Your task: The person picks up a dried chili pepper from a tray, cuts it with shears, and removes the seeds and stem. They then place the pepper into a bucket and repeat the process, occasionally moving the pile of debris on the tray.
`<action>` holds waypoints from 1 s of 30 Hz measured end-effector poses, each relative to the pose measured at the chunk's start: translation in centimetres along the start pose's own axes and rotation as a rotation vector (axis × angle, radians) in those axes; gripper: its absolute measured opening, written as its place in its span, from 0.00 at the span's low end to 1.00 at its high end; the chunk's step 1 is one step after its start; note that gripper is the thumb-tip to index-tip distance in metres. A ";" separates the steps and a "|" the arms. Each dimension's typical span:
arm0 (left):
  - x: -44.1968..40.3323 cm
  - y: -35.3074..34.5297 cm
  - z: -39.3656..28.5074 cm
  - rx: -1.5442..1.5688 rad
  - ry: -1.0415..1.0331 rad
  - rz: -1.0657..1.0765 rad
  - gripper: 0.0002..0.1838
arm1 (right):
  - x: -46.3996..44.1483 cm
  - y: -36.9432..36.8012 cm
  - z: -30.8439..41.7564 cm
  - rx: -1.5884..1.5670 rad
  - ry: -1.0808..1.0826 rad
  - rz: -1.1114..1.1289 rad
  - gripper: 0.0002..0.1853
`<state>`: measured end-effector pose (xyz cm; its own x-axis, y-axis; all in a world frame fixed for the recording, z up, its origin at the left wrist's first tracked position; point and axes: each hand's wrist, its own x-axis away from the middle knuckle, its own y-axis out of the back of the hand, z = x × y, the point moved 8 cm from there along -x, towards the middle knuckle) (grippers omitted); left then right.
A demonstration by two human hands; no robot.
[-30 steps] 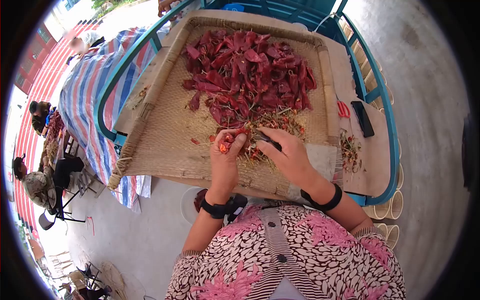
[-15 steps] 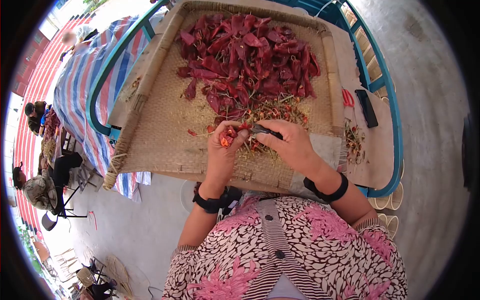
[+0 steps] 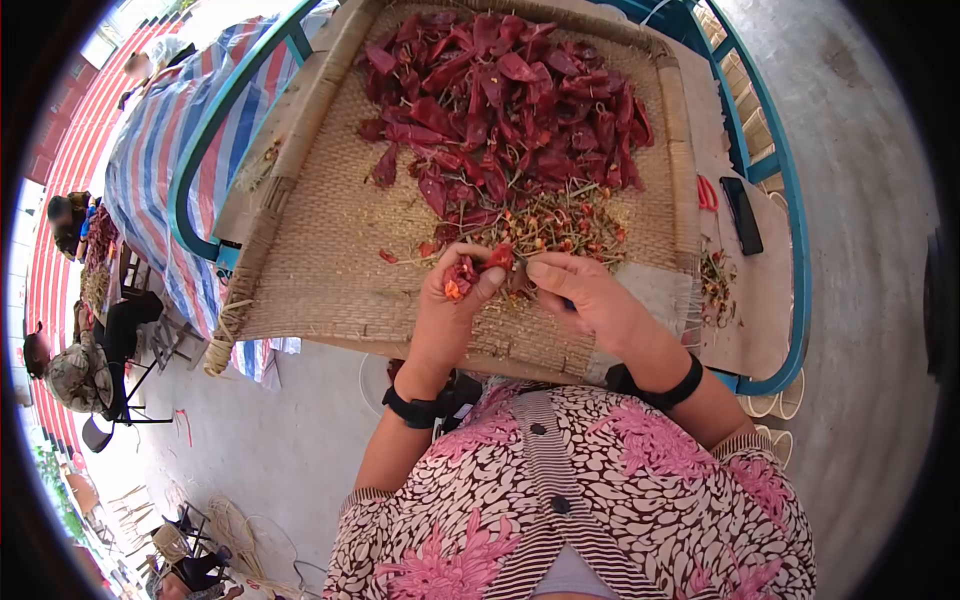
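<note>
Dried red chilli peppers are bunched in my left hand, its fingers closed around them. One pepper sticks up between the thumb and forefinger. My right hand is closed just to the right, with thumb and forefinger pinched near that pepper's end. A small black-handled tool is in its palm, mostly covered by the fingers. Both hands are above the front part of a woven tray. Cut stems and caps lie just beyond them, with a large heap of dried chillies behind.
A teal metal rail frames the cart. Red-handled scissors, a black phone and stem scraps lie on the board at right. Striped sheeting hangs at left, near seated people.
My right hand has drawn slightly right and turned, so its tool is now mostly hidden. A red pepper now stands up from my left hand's fingertips.
</note>
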<state>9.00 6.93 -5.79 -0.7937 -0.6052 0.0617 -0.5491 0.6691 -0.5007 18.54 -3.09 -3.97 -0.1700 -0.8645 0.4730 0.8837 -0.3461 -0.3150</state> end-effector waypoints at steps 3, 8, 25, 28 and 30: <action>0.4 -0.4 -1.3 -0.146 -0.026 -0.080 0.10 | 0.4 0.4 1.9 0.448 0.307 -0.172 0.18; 0.6 0.2 -0.5 -0.119 -0.024 -0.110 0.10 | 1.7 0.0 3.0 0.771 0.428 -0.306 0.20; 1.1 -0.8 1.5 0.101 0.218 0.098 0.08 | 2.1 0.4 0.4 0.488 0.279 -0.151 0.18; 1.1 -1.6 1.3 0.209 0.211 0.132 0.08 | 1.8 -0.1 -2.0 0.016 0.030 0.034 0.15; 1.3 -1.9 1.2 0.285 0.207 0.160 0.09 | 2.1 -0.8 -3.0 -0.251 -0.069 0.095 0.13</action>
<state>9.36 4.33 -5.80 -0.9153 -0.3839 0.1219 -0.3429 0.5838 -0.7359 16.17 -5.68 -5.21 -0.0536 -0.8738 0.4833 0.7569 -0.3513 -0.5512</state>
